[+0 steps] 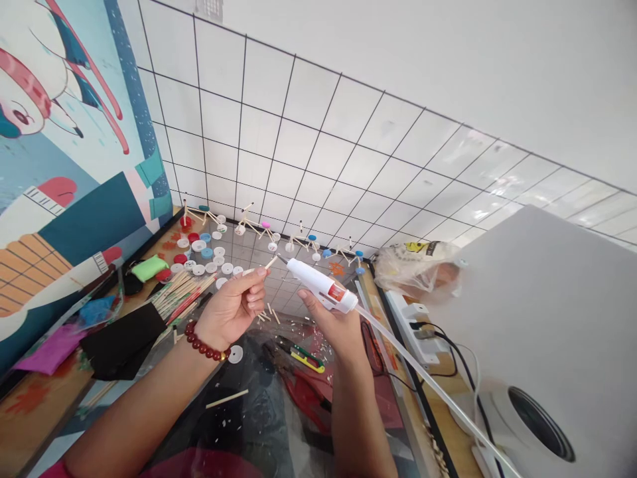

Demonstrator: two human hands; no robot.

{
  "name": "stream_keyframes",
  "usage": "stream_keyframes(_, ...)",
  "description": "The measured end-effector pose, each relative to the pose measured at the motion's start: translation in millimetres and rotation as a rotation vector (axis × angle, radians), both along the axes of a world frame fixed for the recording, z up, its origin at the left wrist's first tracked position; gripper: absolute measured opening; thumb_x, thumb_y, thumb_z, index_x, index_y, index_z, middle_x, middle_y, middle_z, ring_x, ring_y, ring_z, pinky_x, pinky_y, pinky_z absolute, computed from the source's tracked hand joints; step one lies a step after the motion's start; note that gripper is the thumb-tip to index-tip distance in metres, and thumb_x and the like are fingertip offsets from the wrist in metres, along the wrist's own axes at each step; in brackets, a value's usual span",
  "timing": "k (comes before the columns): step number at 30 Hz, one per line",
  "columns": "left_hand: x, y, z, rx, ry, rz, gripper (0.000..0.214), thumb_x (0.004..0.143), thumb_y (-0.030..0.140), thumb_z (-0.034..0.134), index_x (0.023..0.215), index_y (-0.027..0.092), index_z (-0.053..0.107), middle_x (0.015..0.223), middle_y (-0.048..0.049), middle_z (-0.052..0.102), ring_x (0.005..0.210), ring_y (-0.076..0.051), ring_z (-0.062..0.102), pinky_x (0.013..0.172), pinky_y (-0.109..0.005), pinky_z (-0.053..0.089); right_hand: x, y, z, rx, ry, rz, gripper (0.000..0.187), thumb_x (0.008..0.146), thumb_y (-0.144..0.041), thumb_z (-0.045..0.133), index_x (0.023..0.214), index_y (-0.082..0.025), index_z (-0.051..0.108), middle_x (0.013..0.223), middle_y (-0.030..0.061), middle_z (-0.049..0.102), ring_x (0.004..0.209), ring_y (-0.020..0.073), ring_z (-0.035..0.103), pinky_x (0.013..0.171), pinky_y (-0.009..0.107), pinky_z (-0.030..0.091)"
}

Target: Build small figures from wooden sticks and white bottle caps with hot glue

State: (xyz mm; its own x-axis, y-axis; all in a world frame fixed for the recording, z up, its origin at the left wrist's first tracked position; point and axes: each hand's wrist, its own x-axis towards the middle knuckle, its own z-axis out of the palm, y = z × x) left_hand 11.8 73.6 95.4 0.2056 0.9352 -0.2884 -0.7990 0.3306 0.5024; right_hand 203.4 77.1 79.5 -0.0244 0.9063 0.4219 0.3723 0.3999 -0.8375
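Observation:
Between the thumb and forefinger of my left hand [237, 302] is a short wooden stick [271, 261], pointing up and to the right. My right hand [334, 325] is wrapped round a white hot glue gun [318, 282], whose dark nozzle [281, 259] is close to the stick's far end; whether they touch I cannot tell. A long white glue stick [413, 362] runs out of the gun's back. Beyond both hands, several small stick figures [243, 219] on bottle caps stand in a row along the wire grid.
Loose bottle caps [199, 245] lie at the back left, beside bundled sticks [182, 292] and black sheets [124, 340]. Red-handled pliers [303, 392] and a green and yellow utility knife [301, 354] lie below my hands. A power strip [415, 332] with cables is on the right.

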Motion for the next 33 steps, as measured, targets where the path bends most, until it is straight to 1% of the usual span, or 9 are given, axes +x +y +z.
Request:
stream_keyframes(6,-1,1,-0.8,-0.036,-0.023,0.001,0.006,0.079,0.01,0.071,0.08,0.008,0.066,0.051,0.0074,0.042,0.042,-0.002,0.035,0.038,-0.013,0.031,1,0,1.6,0.019,-0.036,0.018,0.026,0.082,-0.041,0.074,0.079,-0.016,0.067,0.06,-0.0041,0.055,0.055,0.0093,0.045,0.052,0.022,0.037)
stream_keyframes(9,-2,1,-1.3,-0.043,-0.031,-0.007,0.004,0.081,0.01,0.069,0.079,0.008,0.066,0.05,0.0073,0.041,0.042,-0.002,0.035,0.038,-0.013,0.03,1,1,2.0,0.021,-0.054,0.014,0.026,0.082,-0.042,0.073,0.079,-0.016,0.067,0.061,-0.0037,0.057,0.055,0.0095,0.046,0.053,0.022,0.037)
stream_keyframes(12,-1,1,-1.5,-0.037,-0.03,-0.01,0.007,0.079,0.011,0.072,0.079,0.008,0.066,0.05,0.0076,0.041,0.042,-0.002,0.035,0.038,-0.013,0.03,1,1,2.5,0.02,-0.062,0.005,0.027,0.081,-0.043,0.073,0.08,-0.016,0.068,0.061,-0.0034,0.057,0.055,0.0099,0.046,0.053,0.022,0.038)
stream_keyframes(17,0,1,-2.1,-0.023,-0.022,-0.008,0.016,0.071,0.011,0.079,0.075,0.009,0.064,0.05,0.008,0.042,0.043,-0.002,0.035,0.038,-0.012,0.031,2,1,3.2,0.018,-0.058,-0.028,0.027,0.082,-0.043,0.072,0.084,-0.016,0.069,0.062,-0.0028,0.059,0.055,0.0105,0.048,0.054,0.023,0.039)
stream_keyframes(21,1,0,-2.0,-0.007,-0.021,0.015,0.024,0.066,0.01,0.083,0.069,0.012,0.059,0.05,0.0083,0.043,0.042,-0.002,0.035,0.038,-0.012,0.031,3,0,4.1,0.02,-0.072,-0.034,0.029,0.081,-0.044,0.072,0.078,-0.017,0.067,0.061,-0.0029,0.057,0.054,0.0105,0.046,0.053,0.023,0.038)
stream_keyframes(25,1,-1,-1.8,-0.001,-0.021,0.035,0.026,0.066,0.01,0.084,0.068,0.013,0.058,0.051,0.0082,0.043,0.043,-0.002,0.035,0.038,-0.012,0.031,2,-1,6.4,0.008,-0.089,-0.037,0.031,0.08,-0.045,0.072,0.072,-0.017,0.063,0.058,-0.0036,0.053,0.054,0.0102,0.043,0.053,0.023,0.037)
stream_keyframes(33,2,-1,0.2,-0.017,-0.019,0.04,0.024,0.067,0.009,0.082,0.07,0.013,0.058,0.05,0.0081,0.042,0.043,-0.002,0.035,0.038,-0.012,0.031,4,-3,11.6,0.016,-0.099,-0.036,0.033,0.079,-0.047,0.073,0.071,-0.016,0.064,0.058,-0.0028,0.055,0.053,0.0105,0.044,0.052,0.023,0.037)
